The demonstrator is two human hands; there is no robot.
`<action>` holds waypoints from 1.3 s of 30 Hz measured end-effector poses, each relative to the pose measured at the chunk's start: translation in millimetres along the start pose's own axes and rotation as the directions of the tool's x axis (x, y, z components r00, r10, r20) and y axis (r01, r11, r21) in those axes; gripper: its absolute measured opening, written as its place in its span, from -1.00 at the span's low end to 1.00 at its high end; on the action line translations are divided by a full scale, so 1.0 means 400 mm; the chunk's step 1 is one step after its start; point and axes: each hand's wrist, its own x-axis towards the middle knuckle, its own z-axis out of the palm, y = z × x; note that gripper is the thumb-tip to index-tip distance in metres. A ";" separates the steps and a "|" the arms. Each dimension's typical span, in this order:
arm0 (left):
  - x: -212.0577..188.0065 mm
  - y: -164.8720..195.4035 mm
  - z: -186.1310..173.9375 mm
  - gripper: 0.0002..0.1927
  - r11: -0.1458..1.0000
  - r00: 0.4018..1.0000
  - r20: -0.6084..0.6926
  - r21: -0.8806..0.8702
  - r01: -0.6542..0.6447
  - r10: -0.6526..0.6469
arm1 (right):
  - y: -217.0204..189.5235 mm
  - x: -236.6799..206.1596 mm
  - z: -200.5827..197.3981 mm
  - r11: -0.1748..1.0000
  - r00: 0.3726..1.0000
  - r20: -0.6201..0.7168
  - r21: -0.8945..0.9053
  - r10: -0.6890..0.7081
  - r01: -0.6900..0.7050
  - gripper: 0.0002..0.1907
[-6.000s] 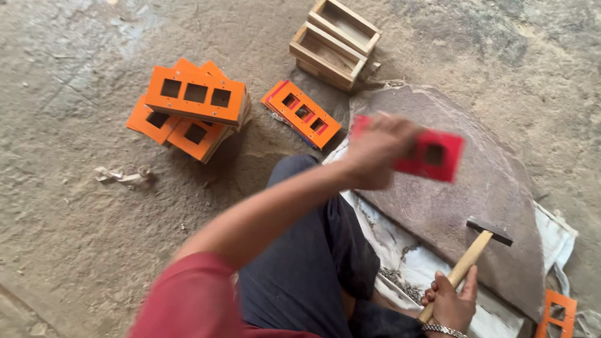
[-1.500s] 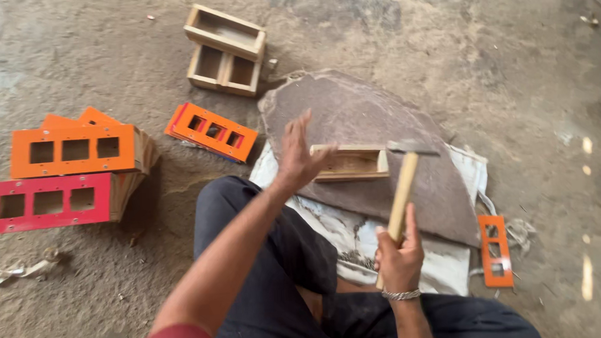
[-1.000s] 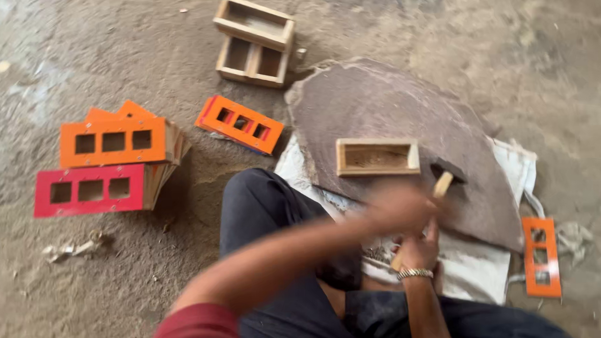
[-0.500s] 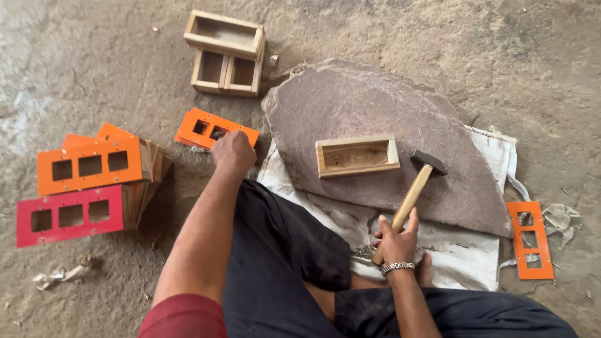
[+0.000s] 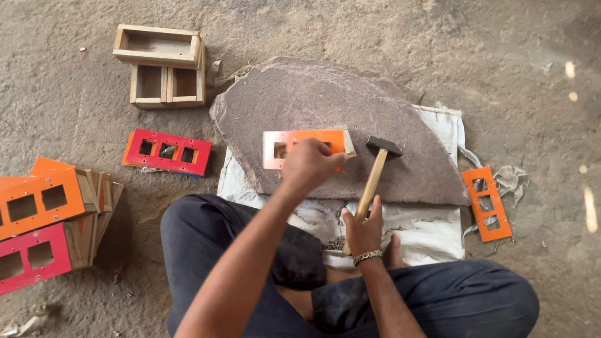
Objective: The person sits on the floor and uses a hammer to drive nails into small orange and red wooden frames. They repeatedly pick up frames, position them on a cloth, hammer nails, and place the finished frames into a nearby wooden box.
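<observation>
Orange cut-out plate point(image 5: 298, 137), laid flat over a shallow wooden frame point(image 5: 347, 142), resting near the middle of a flat grey-brown stone slab point(image 5: 324, 97). Pressed down by the left hand point(image 5: 310, 165), fingers curled over the near edge and spread across the face, covering the right-hand openings. Not clear whether plate and frame sit flush at every corner; far edge looks lined up, near edge hidden under the hand.

Wrapped around the wooden handle low down: right hand point(image 5: 362, 226), fingers closed in a firm grip, bracelet at the wrist. Hammer point(image 5: 376, 169) angled up and away, dark head lying on the slab just beside the right end of the plate, close to touching it.

Judged as the lining-up step: plate steadied on its frame, hammer parked at the ready, no blow under way. Calls next for a steady hold, fingers kept clear of the struck spot, light taps instead of a heavy swing, since thin sheet probably cracks or skids on the stone.

Under the slab, a white cloth point(image 5: 438, 227). Beyond it, bare wooden boxes point(image 5: 164, 63). On the floor, a red plate point(image 5: 168, 152), another orange plate point(image 5: 485, 196) at the right, and a stack of covered frames point(image 5: 32, 221) at the left.
</observation>
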 end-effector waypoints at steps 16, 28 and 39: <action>0.058 -0.317 -0.033 -0.24 0.973 0.928 -0.313 -0.044 -0.227 0.202 | -0.260 0.244 0.045 0.789 0.938 0.345 -0.563 -0.046 0.246 0.36; 0.019 -0.292 -0.048 -0.17 0.986 0.970 -0.230 -0.122 -0.113 0.083 | -0.284 0.335 0.056 0.838 0.883 0.468 -0.490 0.023 0.238 0.07; 0.043 -0.338 -0.157 0.23 0.952 0.953 -0.092 0.134 -0.277 0.290 | -0.377 0.287 0.041 0.824 0.825 0.559 -0.502 0.080 0.261 0.31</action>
